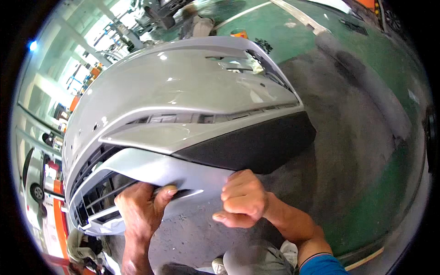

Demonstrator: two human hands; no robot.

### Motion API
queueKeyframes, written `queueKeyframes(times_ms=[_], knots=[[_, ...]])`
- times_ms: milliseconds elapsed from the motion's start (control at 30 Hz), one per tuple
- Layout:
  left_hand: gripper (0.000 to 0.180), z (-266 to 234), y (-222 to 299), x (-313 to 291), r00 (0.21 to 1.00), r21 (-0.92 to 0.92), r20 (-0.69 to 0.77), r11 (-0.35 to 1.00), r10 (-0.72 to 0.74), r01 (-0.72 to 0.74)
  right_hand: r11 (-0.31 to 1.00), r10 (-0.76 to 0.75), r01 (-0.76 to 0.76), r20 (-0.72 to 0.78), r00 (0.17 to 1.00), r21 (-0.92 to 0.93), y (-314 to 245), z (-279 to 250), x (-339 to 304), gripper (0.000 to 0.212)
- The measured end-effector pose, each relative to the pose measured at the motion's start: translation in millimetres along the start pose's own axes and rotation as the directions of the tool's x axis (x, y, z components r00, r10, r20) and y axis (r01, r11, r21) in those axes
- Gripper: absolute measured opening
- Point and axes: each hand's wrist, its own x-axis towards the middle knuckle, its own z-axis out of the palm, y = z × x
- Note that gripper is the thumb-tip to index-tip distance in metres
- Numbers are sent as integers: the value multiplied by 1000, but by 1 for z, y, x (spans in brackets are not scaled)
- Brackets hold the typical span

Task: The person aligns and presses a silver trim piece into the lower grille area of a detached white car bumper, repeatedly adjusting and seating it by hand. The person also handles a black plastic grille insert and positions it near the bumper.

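A large silver car bumper [183, 87] fills the centre and upper left of the frame, tilted so that its painted face runs from the upper middle down toward the lower left. A matte black lower panel [256, 142] forms its right-hand lower part, and a dark slatted grille [98, 195] opens in its lower left corner.

The left hand [140, 208] sits at the lower centre-left, fingers curled over the bumper's near edge just beside the grille, with the thumb laid along a narrow slot in the silver skin. It grips the edge rather than lying flat. The right hand [243, 199] is at the lower centre, closed into a loose fist with the knuckles up against the same near edge, just below the black panel; whether its fingers actually clasp the rim cannot be told from here. A blue sleeve [321, 266] shows at the bottom edge on the right forearm.

Under the bumper lies a grey, scuffed concrete floor [357, 137], bordered by green painted floor [275, 32] toward the upper right and lower right. A white car [34, 176] stands at the far left edge, and an orange object [238, 33] rests on the green floor near the top centre. The tip of a pale shoe [218, 265] shows at the bottom centre.
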Motion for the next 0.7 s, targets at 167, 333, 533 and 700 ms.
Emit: queueKeyframes(times_ms=[167, 333, 533, 700], knots=[[70, 0, 2, -6, 998, -31, -38, 998, 51, -52, 991, 90, -99, -92, 992, -93, -24, 15, -9, 46], [76, 7, 6, -4, 997, -61, -61, 997, 51, -55, 985, 140, -155, -169, 976, -78, -31, 24, -26, 36], [73, 8, 4, -4, 995, -42, -59, 996, 78, -80, 987, 74, -124, -395, 916, -103, -42, 56, -11, 27], [67, 1, 5, -3, 1000, -105, 4, 994, 23, -22, 933, 4, -148, -401, 916, -328, -44, 25, 2, 38]])
